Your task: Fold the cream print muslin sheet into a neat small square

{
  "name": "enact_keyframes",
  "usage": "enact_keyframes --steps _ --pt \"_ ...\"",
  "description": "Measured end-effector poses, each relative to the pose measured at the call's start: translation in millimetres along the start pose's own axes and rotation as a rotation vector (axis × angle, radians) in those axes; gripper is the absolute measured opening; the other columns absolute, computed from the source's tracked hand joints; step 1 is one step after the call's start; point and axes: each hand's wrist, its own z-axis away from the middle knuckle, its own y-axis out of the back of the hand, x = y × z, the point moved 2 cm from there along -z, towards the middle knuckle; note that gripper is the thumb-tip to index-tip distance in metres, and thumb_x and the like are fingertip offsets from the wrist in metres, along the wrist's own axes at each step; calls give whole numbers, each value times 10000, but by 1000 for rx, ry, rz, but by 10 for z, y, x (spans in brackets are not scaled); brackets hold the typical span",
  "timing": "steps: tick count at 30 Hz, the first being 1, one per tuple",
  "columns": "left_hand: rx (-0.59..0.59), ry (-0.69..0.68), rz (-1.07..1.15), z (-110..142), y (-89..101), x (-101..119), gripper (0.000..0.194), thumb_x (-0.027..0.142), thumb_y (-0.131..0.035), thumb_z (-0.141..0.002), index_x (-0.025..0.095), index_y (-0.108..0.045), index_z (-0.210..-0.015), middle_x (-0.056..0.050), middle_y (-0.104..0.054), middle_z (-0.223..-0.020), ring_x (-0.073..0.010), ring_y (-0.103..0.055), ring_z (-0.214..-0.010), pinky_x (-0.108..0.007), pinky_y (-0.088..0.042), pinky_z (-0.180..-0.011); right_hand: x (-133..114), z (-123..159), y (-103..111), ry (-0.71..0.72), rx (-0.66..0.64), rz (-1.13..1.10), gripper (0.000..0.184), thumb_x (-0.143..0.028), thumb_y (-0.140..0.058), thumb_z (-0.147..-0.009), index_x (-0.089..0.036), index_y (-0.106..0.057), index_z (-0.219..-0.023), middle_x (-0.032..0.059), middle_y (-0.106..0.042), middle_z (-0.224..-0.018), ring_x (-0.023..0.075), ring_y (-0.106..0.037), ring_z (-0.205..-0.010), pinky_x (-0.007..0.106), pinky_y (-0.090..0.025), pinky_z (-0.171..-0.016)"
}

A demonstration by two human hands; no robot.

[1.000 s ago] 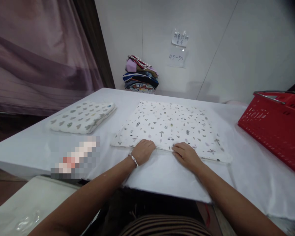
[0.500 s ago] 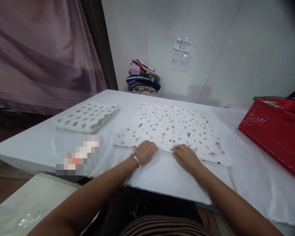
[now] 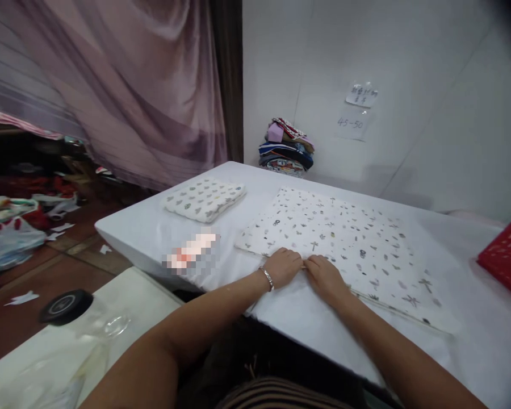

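Note:
A white cloth [image 3: 323, 233] printed with small palms, leaves and other figures lies folded flat on the white-covered table. Along its near edge my left hand [image 3: 283, 267], with a silver bracelet at the wrist, has its fingers closed on the fabric. Close beside it, my right hand [image 3: 326, 278] also grips that edge, fingertips nearly meeting the left ones. The thumbs of both hands are mostly hidden. To the left lies a folded white cloth [image 3: 206, 199] with grey-green motifs, touched by neither hand. A pixelated patch in front of it conceals whatever is there.
A red plastic basket [image 3: 506, 255] stands at the right of the table [image 3: 128, 227]. Folded fabrics [image 3: 286, 149] are stacked by the wall. At lower left, a pale surface [image 3: 149, 307] carries a black round object [image 3: 66, 307]. A mauve curtain [image 3: 166, 85] hangs at left.
My hands have come closer together along the cloth's near edge. The view has turned left, showing more of the floor and less of the red basket.

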Motion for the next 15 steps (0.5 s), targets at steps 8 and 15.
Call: enact_keyframes --steps 8,15 --pt "-37 155 80 156 185 -184 178 218 -406 -875 172 -577 -866 -34 -599 -988 -167 -526 -928 -325 -373 -809 25 43 65 -97 9 -187 265 -237 -353 -908 -200 -605 -979 58 -589 -908 179 -514 -870 291 -425 -761" --pt "-18 217 126 308 282 -362 208 250 -393 -887 187 -591 -892 -31 -603 -1015 -165 -534 -931 -321 -396 -800 49 28 43 -100 25 -203 278 -252 -338 -909 -203 -603 -974 63 -600 -931 180 -519 -892 297 -425 -781"
